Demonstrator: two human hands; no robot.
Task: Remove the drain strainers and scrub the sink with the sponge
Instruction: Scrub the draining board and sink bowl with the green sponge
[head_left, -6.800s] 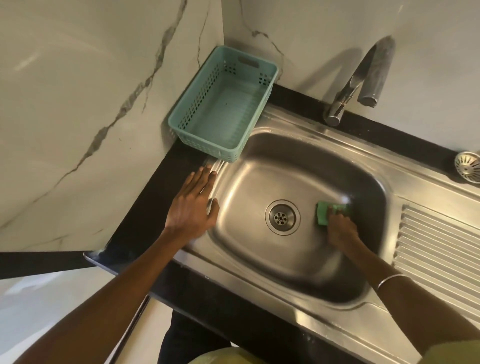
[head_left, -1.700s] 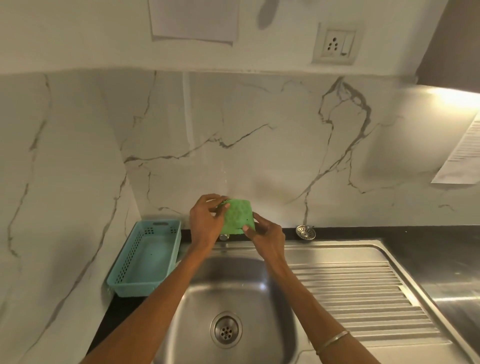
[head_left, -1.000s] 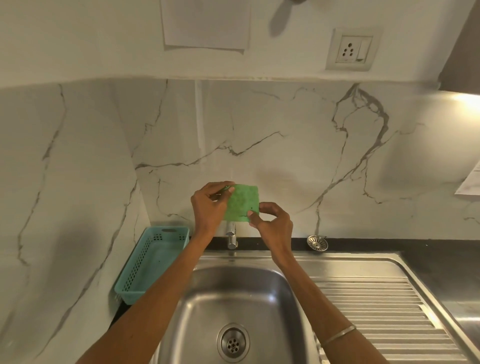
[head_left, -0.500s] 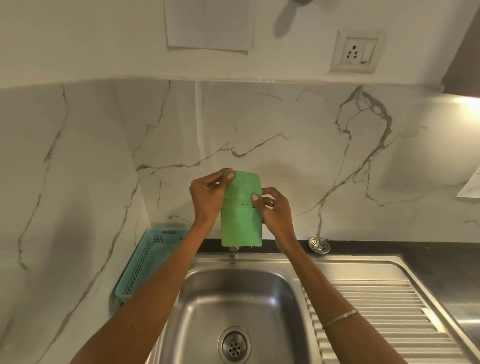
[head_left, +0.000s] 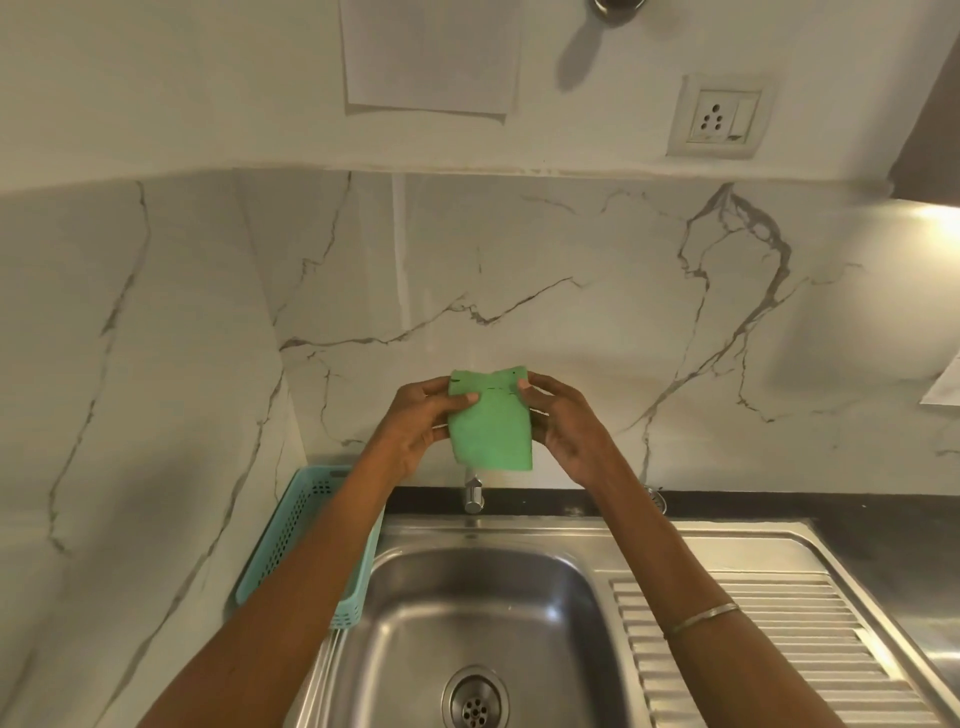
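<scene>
I hold a flat green sponge (head_left: 491, 428) upright in the air in front of the marble wall, above the tap. My left hand (head_left: 415, 421) pinches its upper left edge between thumb and fingers. My right hand (head_left: 563, 421) pinches its upper right edge. Below lies the steel sink (head_left: 415, 571), with its round drain (head_left: 475, 699) at the bottom of the basin. A metal drain strainer (head_left: 657, 496) lies on the black counter at the back, mostly hidden behind my right forearm.
A teal plastic basket (head_left: 296, 535) stands on the counter left of the sink, partly behind my left arm. The tap base (head_left: 472, 493) rises behind the basin. A ribbed drainboard (head_left: 779, 623) runs to the right. A wall socket (head_left: 719, 119) sits high up.
Earlier my right hand scrubbed the basin with the sponge; since then both hands raised it and spread it flat. In the last half second my hands shifted slightly lower along its top edge.
</scene>
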